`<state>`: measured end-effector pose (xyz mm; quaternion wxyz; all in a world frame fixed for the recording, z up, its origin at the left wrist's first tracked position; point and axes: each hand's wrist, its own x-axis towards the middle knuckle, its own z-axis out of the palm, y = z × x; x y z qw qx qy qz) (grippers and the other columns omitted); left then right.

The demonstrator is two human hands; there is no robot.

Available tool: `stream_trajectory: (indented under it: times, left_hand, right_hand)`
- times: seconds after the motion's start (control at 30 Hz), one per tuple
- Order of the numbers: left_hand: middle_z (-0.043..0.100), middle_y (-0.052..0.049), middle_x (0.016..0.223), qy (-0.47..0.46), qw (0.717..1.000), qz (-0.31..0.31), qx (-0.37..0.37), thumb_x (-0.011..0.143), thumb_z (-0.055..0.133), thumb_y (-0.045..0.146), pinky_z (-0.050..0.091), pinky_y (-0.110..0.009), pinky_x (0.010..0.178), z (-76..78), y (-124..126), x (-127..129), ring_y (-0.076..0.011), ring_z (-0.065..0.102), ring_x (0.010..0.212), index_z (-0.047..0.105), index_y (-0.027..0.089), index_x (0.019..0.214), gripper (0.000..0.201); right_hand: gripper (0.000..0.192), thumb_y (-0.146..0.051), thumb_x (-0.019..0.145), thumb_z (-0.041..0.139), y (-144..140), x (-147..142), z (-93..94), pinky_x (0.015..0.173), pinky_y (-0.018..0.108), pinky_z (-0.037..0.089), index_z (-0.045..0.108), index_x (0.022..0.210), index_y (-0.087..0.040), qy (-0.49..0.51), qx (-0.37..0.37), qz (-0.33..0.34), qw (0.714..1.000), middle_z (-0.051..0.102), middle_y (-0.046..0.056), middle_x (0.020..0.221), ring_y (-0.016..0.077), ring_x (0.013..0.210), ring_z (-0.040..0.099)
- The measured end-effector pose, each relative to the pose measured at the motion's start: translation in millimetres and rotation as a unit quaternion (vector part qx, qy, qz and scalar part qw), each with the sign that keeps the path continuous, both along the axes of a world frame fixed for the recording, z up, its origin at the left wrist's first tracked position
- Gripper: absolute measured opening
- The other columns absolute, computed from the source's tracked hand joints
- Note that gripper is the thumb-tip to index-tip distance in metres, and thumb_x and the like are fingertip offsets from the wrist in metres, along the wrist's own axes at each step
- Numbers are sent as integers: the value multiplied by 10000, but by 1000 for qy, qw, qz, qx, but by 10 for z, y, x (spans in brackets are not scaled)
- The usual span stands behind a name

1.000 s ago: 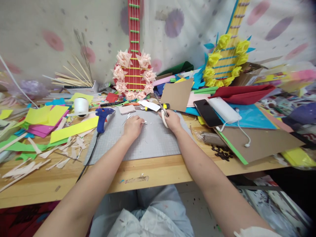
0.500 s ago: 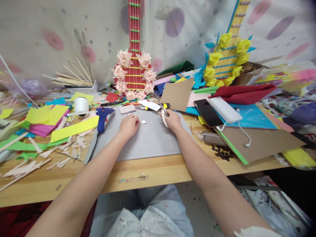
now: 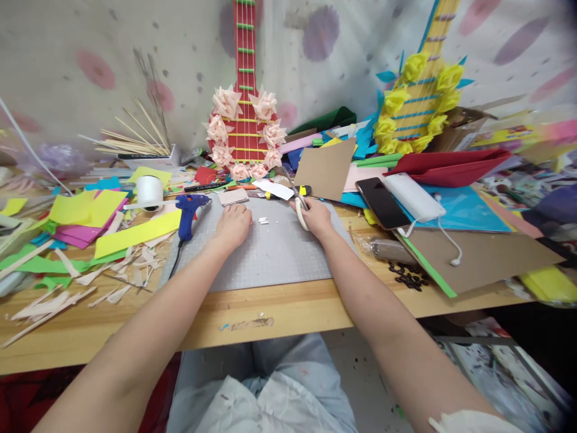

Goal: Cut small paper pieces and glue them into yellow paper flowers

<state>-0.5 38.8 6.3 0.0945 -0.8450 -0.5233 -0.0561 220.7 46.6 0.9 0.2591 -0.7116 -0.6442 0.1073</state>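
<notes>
**Hands on the grey cutting mat, scissors in the right**

At the far left of the wooden table [image 3: 279,313], sheets of yellow, pink and green paper [image 3: 85,213] lie in loose stacks, with pale offcut strips [image 3: 67,288] scattered in front of them. A bundle of thin wooden sticks [image 3: 130,141] rests against the wall behind. A white roll of tape [image 3: 149,192] stands just left of a blue glue gun [image 3: 187,211], which lies at the left edge of the grey cutting mat [image 3: 270,258], its black cord trailing toward the table's edge.

The left hand [image 3: 232,225] rests on the mat with fingers curled down; whether it pinches anything cannot be told. Small white scraps [image 3: 260,221] lie on the mat just beside its fingertips, between the two hands. A small pale card piece [image 3: 233,196] sits at the mat's far edge, behind that hand.

The right hand [image 3: 315,218] is closed around the white handles of a pair of scissors [image 3: 298,201], whose blades point away toward the wall. Behind stands a red paper guitar [image 3: 246,129] ringed with pink flowers.

Further right come a brown cardboard sheet [image 3: 324,168], a dark phone [image 3: 382,203], a white power bank [image 3: 412,197] and a yellow-flowered guitar [image 3: 417,108].
</notes>
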Motion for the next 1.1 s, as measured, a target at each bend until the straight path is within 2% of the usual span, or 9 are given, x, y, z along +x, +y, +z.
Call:
stream_trajectory:
  times: [0.23,0.37,0.7,1.1]
  left_hand:
    - [574,-96,988,-54,998,10,-25,776,540,305,330,-369,875,28,13,26,-251,487,1006,618,184,929,210]
    - [589,-86,960,-57,997,34,-45,785,525,264,342,-359,856,21,80,66,-242,503,991,643,191,855,156]
    - [598,-115,960,-37,998,50,-27,796,479,234,336,-387,830,-13,306,115,-261,499,982,653,167,828,189]
    - [603,-99,983,-86,995,28,-50,778,468,202,352,-382,838,-5,299,103,-255,509,999,656,192,905,227]
  right_hand:
    - [466,-615,772,385,10,2,-12,531,238,226,595,768,-200,0,4,-1,1000,625,47,779,147,652,483]
    - [469,-617,775,381,12,1,-16,537,235,238,598,783,-202,-1,3,0,1000,629,50,798,151,668,498]
    - [466,-614,779,378,22,7,-46,540,238,251,602,791,-205,-9,9,6,1000,625,45,769,152,657,502]
    - [475,-621,775,373,4,-6,-23,542,235,252,602,790,-205,-4,6,11,1000,628,50,768,154,668,506]
